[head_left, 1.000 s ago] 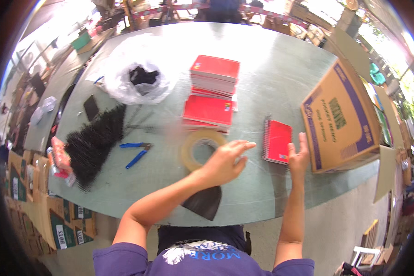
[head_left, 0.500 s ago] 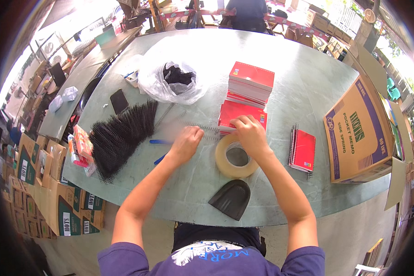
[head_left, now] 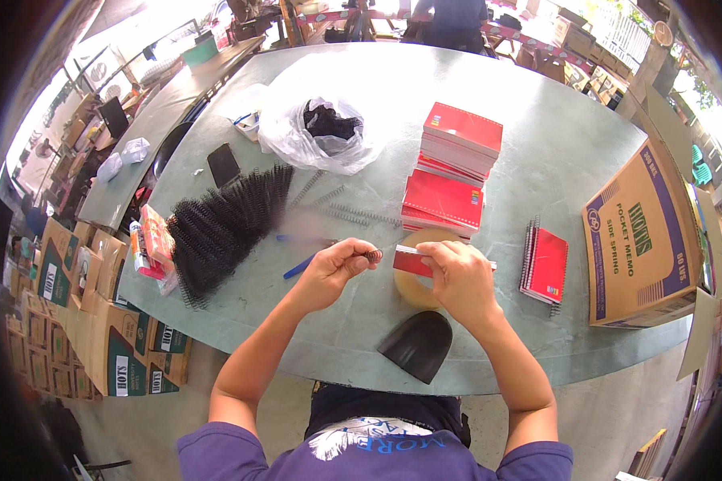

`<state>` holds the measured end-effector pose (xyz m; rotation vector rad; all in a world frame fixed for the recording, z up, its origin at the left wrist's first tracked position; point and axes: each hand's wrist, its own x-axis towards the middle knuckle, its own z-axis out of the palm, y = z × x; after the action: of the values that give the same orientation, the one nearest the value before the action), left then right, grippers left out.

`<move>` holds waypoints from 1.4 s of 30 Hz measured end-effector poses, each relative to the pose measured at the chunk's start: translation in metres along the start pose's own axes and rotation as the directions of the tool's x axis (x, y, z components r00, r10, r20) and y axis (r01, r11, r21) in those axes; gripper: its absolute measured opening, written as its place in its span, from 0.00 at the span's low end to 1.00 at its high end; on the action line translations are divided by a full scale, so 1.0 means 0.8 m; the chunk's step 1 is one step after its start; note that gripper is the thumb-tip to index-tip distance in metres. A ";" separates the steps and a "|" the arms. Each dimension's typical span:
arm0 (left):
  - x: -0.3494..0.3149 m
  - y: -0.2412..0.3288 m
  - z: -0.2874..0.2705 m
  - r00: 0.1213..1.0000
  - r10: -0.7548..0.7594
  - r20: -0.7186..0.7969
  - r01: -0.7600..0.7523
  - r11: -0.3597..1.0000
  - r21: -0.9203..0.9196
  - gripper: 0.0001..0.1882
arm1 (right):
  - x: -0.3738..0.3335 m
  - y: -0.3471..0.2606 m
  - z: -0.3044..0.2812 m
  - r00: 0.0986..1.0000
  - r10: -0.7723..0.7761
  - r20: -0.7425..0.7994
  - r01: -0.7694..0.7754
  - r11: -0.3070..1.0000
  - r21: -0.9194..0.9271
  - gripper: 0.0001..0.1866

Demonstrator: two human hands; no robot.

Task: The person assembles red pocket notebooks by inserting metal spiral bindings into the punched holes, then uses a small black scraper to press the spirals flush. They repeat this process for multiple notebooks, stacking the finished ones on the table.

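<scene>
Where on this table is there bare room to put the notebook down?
Bare tabletop lies beyond the red notebook stacks, and between the bound notebook and the cardboard box. It is crowded on the left: black coil pile, plastic bag, loose coils, tape roll under both hands.

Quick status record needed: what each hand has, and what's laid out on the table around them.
left hand: pinches the end of a black spiral coil
right hand: holds a small red notepad by its edge
below the hands: roll of clear tape, black scoop-shaped piece
left of hands: heap of black coils, blue pen
ahead: stacks of red notepads, clear bag
right: bound red notepad, open carton
surface: green table
</scene>
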<state>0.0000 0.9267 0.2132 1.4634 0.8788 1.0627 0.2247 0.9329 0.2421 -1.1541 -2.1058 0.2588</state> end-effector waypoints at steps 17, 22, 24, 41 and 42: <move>-0.001 0.015 0.040 0.979 0.111 -0.169 0.005 0.820 0.572 0.16 | -0.007 -0.001 0.000 0.998 -0.003 0.060 0.002 1.000 0.017 0.11; 0.005 0.033 0.035 0.971 -0.168 -0.168 0.219 0.907 0.359 0.14 | -0.007 0.001 -0.001 0.998 -0.009 0.068 0.007 0.999 0.034 0.12; 0.006 0.028 0.036 0.980 -0.062 -0.189 0.134 0.910 0.392 0.13 | -0.007 0.001 -0.002 0.997 -0.008 0.083 0.005 0.999 0.038 0.12; -0.003 0.027 0.041 0.902 0.384 -0.196 -0.193 0.766 0.613 0.11 | -0.001 -0.001 0.005 0.999 0.005 0.034 -0.005 1.000 -0.001 0.10; -0.003 0.023 0.041 0.908 0.375 -0.185 -0.192 0.767 0.612 0.10 | -0.001 0.002 0.004 0.999 0.006 0.048 -0.006 1.000 -0.005 0.11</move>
<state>0.0299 0.9112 0.2301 2.0366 1.3098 1.3388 0.2236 0.9334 0.2383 -1.1675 -2.1466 0.2874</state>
